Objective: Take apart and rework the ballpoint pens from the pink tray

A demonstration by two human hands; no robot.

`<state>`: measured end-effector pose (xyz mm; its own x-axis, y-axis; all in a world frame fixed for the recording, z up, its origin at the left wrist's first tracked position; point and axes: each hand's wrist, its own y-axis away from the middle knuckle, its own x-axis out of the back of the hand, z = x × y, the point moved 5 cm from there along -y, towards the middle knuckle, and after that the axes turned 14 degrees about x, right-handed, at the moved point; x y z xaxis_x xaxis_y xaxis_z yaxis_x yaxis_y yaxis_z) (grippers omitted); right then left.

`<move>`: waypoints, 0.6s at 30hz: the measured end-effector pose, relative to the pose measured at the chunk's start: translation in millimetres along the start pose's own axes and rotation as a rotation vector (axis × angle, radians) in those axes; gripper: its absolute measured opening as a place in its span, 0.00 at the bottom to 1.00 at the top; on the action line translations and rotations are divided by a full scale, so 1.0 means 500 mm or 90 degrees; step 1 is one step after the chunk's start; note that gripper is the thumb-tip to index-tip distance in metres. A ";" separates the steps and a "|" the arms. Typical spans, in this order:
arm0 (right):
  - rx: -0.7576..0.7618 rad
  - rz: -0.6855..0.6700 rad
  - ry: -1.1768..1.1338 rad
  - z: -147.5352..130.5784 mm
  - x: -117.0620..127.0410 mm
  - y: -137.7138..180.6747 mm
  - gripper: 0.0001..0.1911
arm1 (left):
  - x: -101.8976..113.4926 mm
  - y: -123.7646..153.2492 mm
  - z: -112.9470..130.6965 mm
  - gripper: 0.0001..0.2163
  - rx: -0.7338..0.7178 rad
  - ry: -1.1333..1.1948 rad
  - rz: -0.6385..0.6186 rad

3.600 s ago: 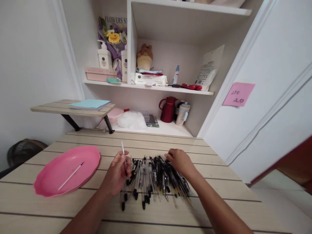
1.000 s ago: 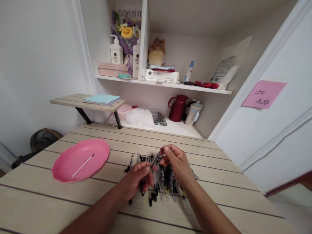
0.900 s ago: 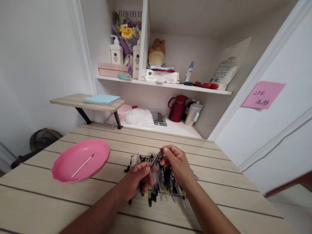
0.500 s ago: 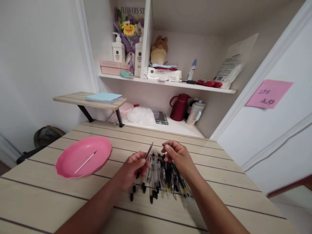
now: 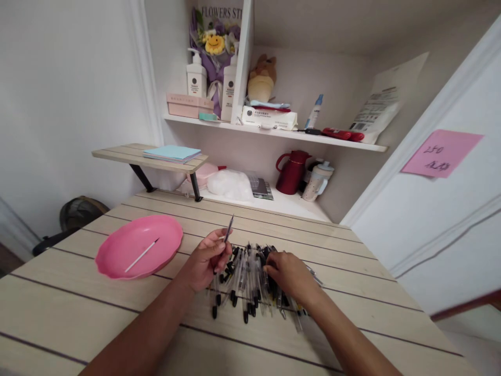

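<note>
A heap of black-capped clear pens [image 5: 250,277] lies on the wooden table [image 5: 117,313]. My left hand [image 5: 205,258] is closed round a thin pen refill [image 5: 228,228] that points up and away, just left of the heap. My right hand [image 5: 287,274] rests on the right part of the heap, its fingers curled down among the pens; what they grip, if anything, is hidden. To the left stands a pink tray [image 5: 117,258] with one white refill [image 5: 141,255] lying in it.
A low wooden riser [image 5: 129,156] with a teal notebook [image 5: 171,153] stands at the table's far left. Behind are shelves with bottles, a red jug [image 5: 290,172] and a mug. A pink note [image 5: 441,154] sticks on the white door to the right.
My hands held one pen between them, then parted. My left hand kept the thin refill and lifted it left; my right hand dropped onto the heap. The camera shifted left.
</note>
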<state>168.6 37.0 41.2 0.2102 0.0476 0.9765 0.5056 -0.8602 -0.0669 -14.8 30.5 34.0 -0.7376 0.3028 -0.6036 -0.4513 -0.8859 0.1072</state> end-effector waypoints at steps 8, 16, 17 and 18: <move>-0.056 0.115 -0.013 0.030 0.047 -0.007 0.12 | 0.014 0.012 0.037 0.13 -0.042 0.006 -0.005; 0.116 0.024 -0.057 -0.090 -0.014 -0.095 0.08 | 0.036 0.027 0.067 0.12 -0.090 -0.001 -0.016; 0.117 0.013 -0.049 -0.099 -0.023 -0.108 0.08 | 0.037 0.026 0.067 0.12 -0.091 -0.001 -0.016; 0.119 0.004 -0.042 -0.104 -0.029 -0.120 0.08 | 0.039 0.025 0.067 0.12 -0.091 0.000 -0.017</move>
<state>91.6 61.6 41.7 0.2648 0.0808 0.9609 0.6489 -0.7521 -0.1156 -51.4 36.9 50.0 -0.7266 0.3271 -0.6042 -0.3945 -0.9186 -0.0229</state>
